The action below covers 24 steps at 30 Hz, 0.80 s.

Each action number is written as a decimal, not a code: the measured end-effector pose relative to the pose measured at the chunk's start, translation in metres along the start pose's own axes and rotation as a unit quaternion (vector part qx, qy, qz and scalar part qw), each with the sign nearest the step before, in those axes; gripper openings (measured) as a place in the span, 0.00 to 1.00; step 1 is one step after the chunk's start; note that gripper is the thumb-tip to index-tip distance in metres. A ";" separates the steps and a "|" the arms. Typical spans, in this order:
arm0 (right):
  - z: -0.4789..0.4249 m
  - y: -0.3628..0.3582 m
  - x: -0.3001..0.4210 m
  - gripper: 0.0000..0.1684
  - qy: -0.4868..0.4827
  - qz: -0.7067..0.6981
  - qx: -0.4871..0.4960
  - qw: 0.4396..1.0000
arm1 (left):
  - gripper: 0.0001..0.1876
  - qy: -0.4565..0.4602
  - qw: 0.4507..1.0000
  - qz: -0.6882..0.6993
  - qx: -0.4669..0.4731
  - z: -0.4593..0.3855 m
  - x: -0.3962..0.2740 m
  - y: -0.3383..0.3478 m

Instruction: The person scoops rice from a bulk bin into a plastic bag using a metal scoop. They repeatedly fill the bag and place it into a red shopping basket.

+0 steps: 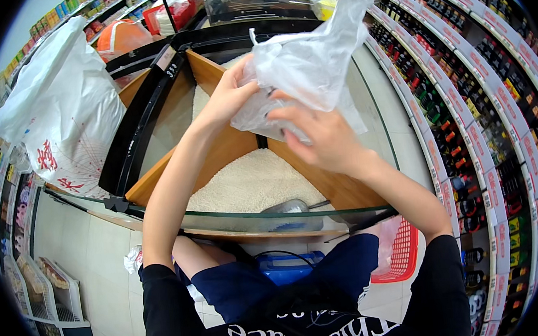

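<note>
A thin white translucent plastic bag (306,65) hangs above a wooden bin of a glass-fronted display. My left hand (233,92) pinches its left edge between thumb and fingers. My right hand (321,138) is at the bag's lower side, fingers spread and slightly blurred; whether they grip the film cannot be told. Below both hands lies white rice (256,181) in the bin. A metal scoop (288,207) rests on the rice near the front glass, its handle pointing right.
A large white printed sack (68,112) stands at the left. Wooden dividers (331,175) and a glass front rim (272,215) edge the bin. A red plastic basket (401,254) and a blue plastic box (288,266) are below. Shelves of bottles (457,153) line the right.
</note>
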State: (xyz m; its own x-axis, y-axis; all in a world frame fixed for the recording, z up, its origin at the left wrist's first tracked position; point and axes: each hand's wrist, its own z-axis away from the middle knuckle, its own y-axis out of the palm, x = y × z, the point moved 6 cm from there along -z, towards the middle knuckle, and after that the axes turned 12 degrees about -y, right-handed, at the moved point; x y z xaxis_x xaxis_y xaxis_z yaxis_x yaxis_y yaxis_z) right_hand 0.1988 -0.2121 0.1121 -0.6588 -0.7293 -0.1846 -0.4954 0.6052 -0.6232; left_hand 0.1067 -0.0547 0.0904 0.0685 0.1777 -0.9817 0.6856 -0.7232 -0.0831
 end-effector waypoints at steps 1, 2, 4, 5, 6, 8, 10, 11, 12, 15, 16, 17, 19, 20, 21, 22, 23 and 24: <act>-0.001 -0.005 -0.004 0.26 0.004 0.054 -0.011 0.998 | 0.24 -0.017 1.000 -0.005 0.024 -0.004 0.003 -0.009; -0.004 -0.011 -0.012 0.29 0.015 0.070 -0.055 0.996 | 0.24 -0.034 0.998 -0.010 0.049 -0.006 0.004 -0.018; -0.007 -0.025 -0.034 0.35 0.045 0.107 -0.137 0.984 | 0.24 -0.047 0.995 -0.018 0.091 -0.015 0.007 -0.026; -0.009 -0.027 -0.046 0.37 0.057 0.126 -0.148 0.979 | 0.25 -0.062 0.993 -0.040 0.093 -0.019 0.009 -0.030; -0.010 -0.028 -0.058 0.39 0.070 0.142 -0.159 0.975 | 0.26 -0.079 0.991 -0.062 0.094 -0.020 0.013 -0.034; -0.012 -0.026 -0.070 0.45 0.097 0.198 -0.147 0.964 | 0.27 -0.102 0.986 -0.095 0.087 -0.018 0.019 -0.043; 0.006 -0.007 -0.089 0.39 0.199 0.027 -0.137 0.970 | 0.28 -0.117 0.984 -0.114 0.073 -0.009 0.026 -0.049; 0.011 -0.001 -0.089 0.36 0.187 -0.013 -0.121 0.975 | 0.28 -0.136 0.970 -0.161 0.123 -0.006 0.026 -0.051; 0.017 0.005 -0.088 0.33 0.179 -0.053 -0.102 0.977 | 0.28 -0.156 0.951 -0.202 0.173 0.001 0.020 -0.049; 0.025 0.021 -0.059 0.25 0.042 -0.069 -0.027 0.996 | 0.30 -0.122 0.931 -0.143 0.312 0.012 0.033 -0.049; 0.025 0.028 -0.046 0.22 0.042 -0.100 -0.011 0.994 | 0.30 -0.128 0.928 -0.112 0.332 0.020 0.030 -0.052; 0.024 0.035 -0.035 0.19 0.041 -0.130 0.005 0.991 | 0.31 -0.134 0.924 -0.080 0.350 0.027 0.030 -0.054; 0.013 0.044 -0.015 0.18 0.060 -0.213 0.077 0.972 | 0.39 -0.144 0.909 0.017 0.391 0.035 0.040 -0.054; 0.012 0.052 -0.007 0.17 0.068 -0.256 0.112 0.958 | 0.43 -0.172 0.898 0.077 0.397 0.037 0.048 -0.049; 0.016 0.058 -0.003 0.17 0.064 -0.265 0.136 0.952 | 0.47 -0.195 0.882 0.136 0.408 0.035 0.053 -0.040; 0.023 0.066 -0.001 0.17 0.061 -0.271 0.160 0.947 | 0.54 -0.173 0.883 0.063 0.431 0.031 0.056 -0.027; 0.028 0.073 0.001 0.17 0.058 -0.277 0.183 0.941 | 0.44 -0.225 0.900 0.038 0.372 0.031 0.067 -0.018; 0.028 0.075 0.003 0.16 0.005 -0.248 0.184 0.951 | 0.38 -0.177 0.913 -0.048 0.364 0.031 0.070 -0.008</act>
State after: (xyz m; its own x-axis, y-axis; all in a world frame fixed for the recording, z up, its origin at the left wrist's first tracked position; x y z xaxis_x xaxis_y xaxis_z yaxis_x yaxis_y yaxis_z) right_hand 0.1753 -0.1781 0.0441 -0.4025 -0.8915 0.2078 -0.5170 0.0340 -0.8553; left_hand 0.0834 -0.0566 0.0169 -0.2934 0.1293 -0.9472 0.0042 -0.9906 -0.1365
